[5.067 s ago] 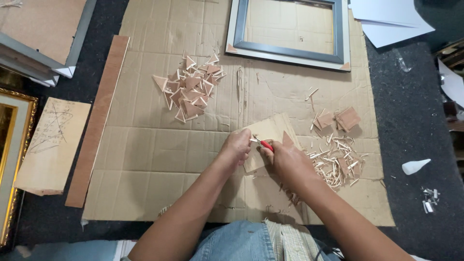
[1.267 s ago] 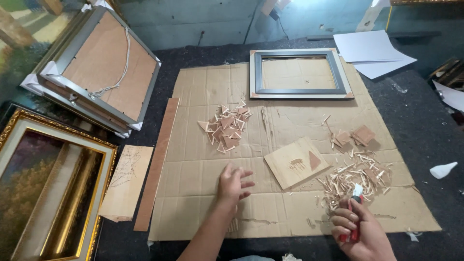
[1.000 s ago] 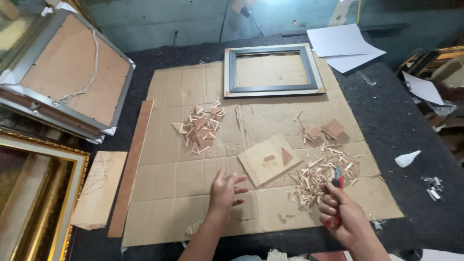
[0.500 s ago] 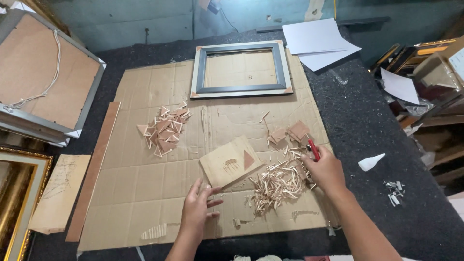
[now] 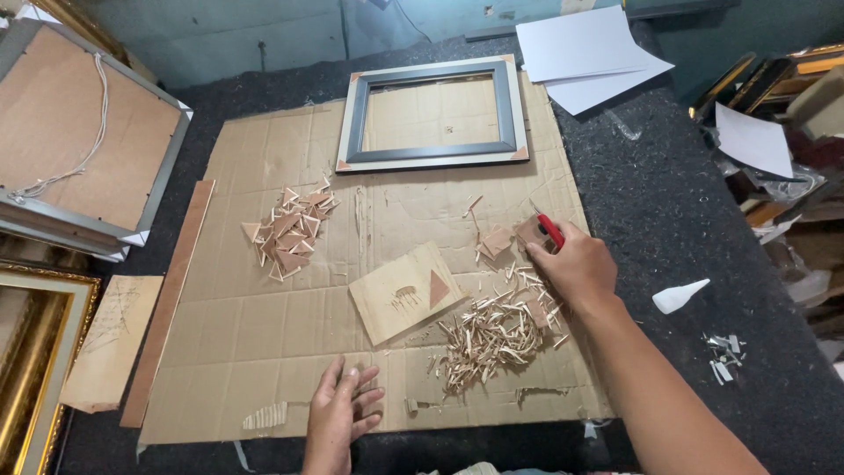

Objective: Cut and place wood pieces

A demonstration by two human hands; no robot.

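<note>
My right hand [image 5: 576, 268] grips a small red-handled cutter [image 5: 550, 230], its tip by some brown cardboard scraps [image 5: 512, 237] on the large cardboard sheet [image 5: 264, 352]. My left hand [image 5: 341, 413] lies flat and spread on the sheet's near edge, holding nothing. Between the hands sits a small cardboard square [image 5: 406, 292] with a brown triangle on it. A heap of thin wood slivers [image 5: 494, 330] lies just below my right hand. A pile of cut brown triangles [image 5: 288, 233] rests at the left of the sheet.
A grey picture frame [image 5: 432, 113] lies at the sheet's far edge, white paper sheets [image 5: 587, 57] beyond it. Stacked frames [image 5: 79, 145], a gold frame [image 5: 26, 369] and a wooden strip [image 5: 169, 299] are at the left. A white glue nozzle [image 5: 679, 296] lies at the right.
My right hand has moved from the near right edge up to the scraps, still gripping the cutter. My left hand slid back to the sheet's near edge. The camera view shifted right.
</note>
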